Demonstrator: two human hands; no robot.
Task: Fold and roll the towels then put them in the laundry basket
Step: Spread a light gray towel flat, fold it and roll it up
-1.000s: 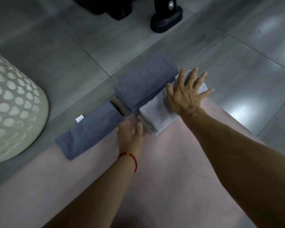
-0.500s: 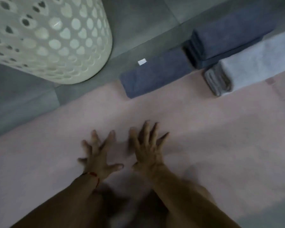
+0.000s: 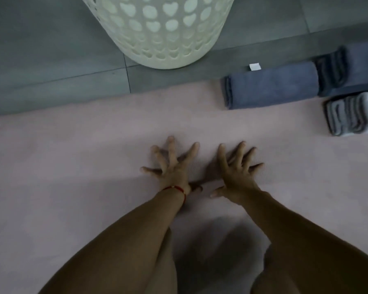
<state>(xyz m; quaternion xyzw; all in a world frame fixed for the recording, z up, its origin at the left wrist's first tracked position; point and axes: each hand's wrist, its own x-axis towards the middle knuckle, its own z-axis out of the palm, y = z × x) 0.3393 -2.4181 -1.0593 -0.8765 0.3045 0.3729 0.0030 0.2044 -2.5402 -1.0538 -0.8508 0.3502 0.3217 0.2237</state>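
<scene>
Both hands left the folded stack; left hand (image 3: 172,166) & right hand (image 3: 238,168) now splayed flat on pink towel (image 3: 72,166), frame centre. Laundry basket (image 3: 157,28) top centre. Smoothing starts, prob.

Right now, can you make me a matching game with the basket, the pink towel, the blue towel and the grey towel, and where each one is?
Things:
1. basket
2. pink towel
3. blue towel
4. grey towel

Places:
A. folded, by the right edge
B. standing on the tiles
C. spread flat under both hands
D. folded, with a white tag behind it

Pairs: 1-B, 2-C, 3-D, 4-A
</scene>
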